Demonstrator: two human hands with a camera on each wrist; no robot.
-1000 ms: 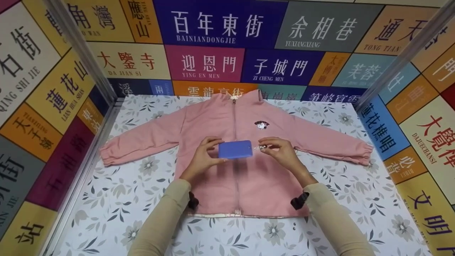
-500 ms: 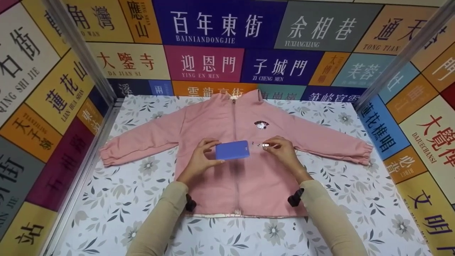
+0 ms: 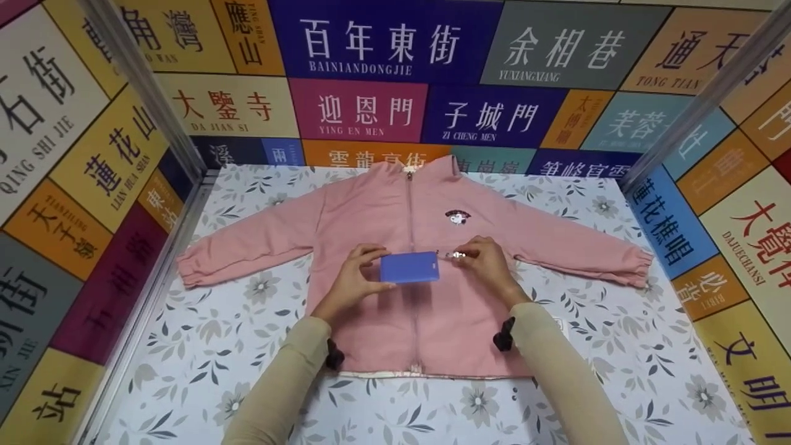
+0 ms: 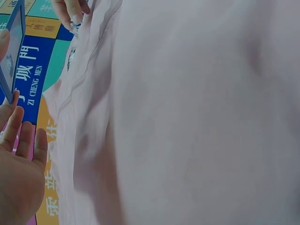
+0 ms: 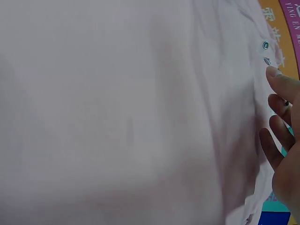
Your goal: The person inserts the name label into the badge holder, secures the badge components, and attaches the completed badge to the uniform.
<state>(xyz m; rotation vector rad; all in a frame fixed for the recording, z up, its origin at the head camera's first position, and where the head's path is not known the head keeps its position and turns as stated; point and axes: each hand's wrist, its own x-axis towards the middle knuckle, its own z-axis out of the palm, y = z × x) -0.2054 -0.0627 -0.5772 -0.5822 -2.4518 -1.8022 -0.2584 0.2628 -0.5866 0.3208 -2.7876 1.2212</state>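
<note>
Above jacket [image 3: 364, 210], case [image 3: 409, 267] pinched in left hand [image 3: 351, 279]; clip [image 3: 456, 254] in right hand [image 3: 490, 269], now nearer

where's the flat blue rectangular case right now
In the head view, the flat blue rectangular case is near the centre, pinched in the left hand above the pink fabric jacket, just left of the small shiny piece in the right hand.
</note>
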